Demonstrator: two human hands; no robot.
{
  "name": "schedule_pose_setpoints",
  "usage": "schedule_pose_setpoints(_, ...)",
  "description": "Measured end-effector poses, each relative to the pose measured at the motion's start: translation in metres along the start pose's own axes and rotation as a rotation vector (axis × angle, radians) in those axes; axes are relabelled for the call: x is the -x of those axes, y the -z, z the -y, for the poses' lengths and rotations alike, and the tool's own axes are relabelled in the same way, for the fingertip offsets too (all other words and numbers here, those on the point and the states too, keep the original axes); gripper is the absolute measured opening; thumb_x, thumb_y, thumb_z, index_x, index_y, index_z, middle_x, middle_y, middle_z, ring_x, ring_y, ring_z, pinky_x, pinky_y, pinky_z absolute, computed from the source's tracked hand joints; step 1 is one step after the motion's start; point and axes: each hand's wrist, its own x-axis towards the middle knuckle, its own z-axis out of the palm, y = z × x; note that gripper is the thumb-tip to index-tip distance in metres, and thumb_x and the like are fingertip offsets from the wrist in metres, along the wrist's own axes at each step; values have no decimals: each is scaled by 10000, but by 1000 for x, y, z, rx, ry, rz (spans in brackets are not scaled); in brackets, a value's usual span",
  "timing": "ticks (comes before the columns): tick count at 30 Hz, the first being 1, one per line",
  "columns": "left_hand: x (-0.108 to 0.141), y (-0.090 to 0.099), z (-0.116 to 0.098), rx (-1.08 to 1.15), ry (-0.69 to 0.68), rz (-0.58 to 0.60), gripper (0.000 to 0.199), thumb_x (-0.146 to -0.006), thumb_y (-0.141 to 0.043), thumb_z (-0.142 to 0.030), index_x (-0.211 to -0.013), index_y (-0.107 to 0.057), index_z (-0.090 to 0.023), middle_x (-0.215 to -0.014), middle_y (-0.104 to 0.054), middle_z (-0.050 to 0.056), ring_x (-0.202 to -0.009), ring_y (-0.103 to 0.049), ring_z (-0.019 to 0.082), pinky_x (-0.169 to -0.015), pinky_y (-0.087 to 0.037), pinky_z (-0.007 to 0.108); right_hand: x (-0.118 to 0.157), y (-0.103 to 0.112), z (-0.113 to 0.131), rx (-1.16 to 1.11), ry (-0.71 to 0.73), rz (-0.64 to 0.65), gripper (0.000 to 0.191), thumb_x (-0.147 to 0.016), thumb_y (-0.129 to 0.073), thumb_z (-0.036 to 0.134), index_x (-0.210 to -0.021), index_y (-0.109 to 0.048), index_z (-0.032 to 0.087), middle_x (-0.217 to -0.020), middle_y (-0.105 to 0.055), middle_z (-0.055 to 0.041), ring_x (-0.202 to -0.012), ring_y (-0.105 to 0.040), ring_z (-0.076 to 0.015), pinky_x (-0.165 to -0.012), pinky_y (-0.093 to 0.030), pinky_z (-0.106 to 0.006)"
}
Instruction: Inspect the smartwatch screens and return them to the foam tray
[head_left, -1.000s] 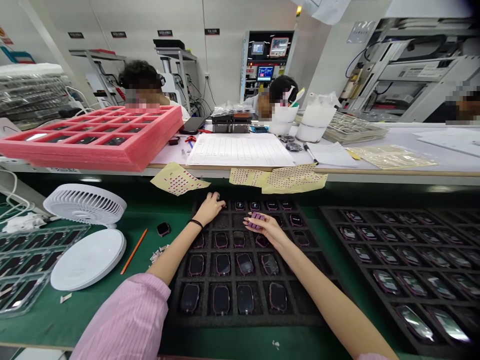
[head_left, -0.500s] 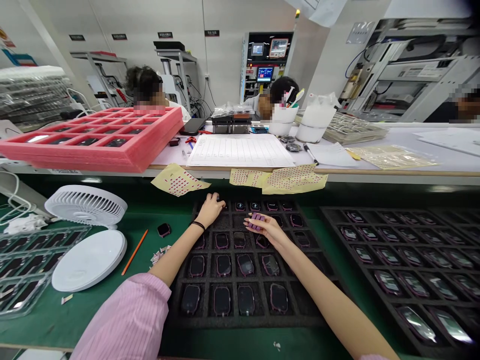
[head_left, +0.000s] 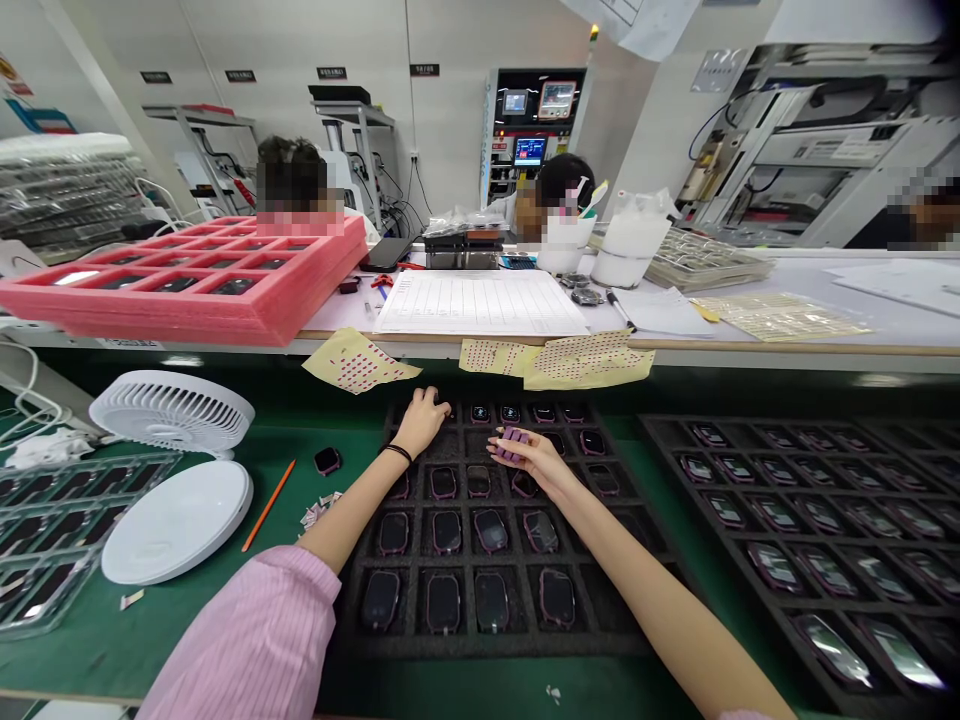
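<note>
A black foam tray [head_left: 457, 642] holds rows of dark watch-like devices, one of them a rectangular-faced unit [head_left: 492, 600] near the front edge. My left hand [head_left: 424, 415] reaches into the tray's far left corner, fingers curled down over a pocket; what its fingertips hold is too small and hidden to name. Above the tray's middle, my right hand [head_left: 529, 455] is closed round several small purple blocks [head_left: 513, 443]. Small lit screens [head_left: 510, 412] show in the far row between and beyond my hands.
Another black tray of devices [head_left: 776, 565] lies right. At left are a white fan [head_left: 176, 520], an orange stick [head_left: 268, 505], a loose device [head_left: 327, 460] and clear trays [head_left: 56, 540]. The shelf holds a pink foam tray [head_left: 277, 310] and paper sheet [head_left: 480, 302]. People sit beyond.
Both hands stay nearly where they were, the right still holding the purple blocks. Behind the pink foam, a person's head has shifted slightly right.
</note>
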Motion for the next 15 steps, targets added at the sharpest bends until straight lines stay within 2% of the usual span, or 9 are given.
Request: schedule_pose_setpoints(15, 0, -2, -2, -14, 9, -17, 224, -910, -460, -188, -922, -684, -196, -1100, -460, 129, -990, -401, 268, -824, -452, 376, 0, -1, 0, 6, 1, -8, 397, -473, -896, 266, -812, -724, 152, -834, -742, -68, -819, -714, -241, -836, -565, -393)
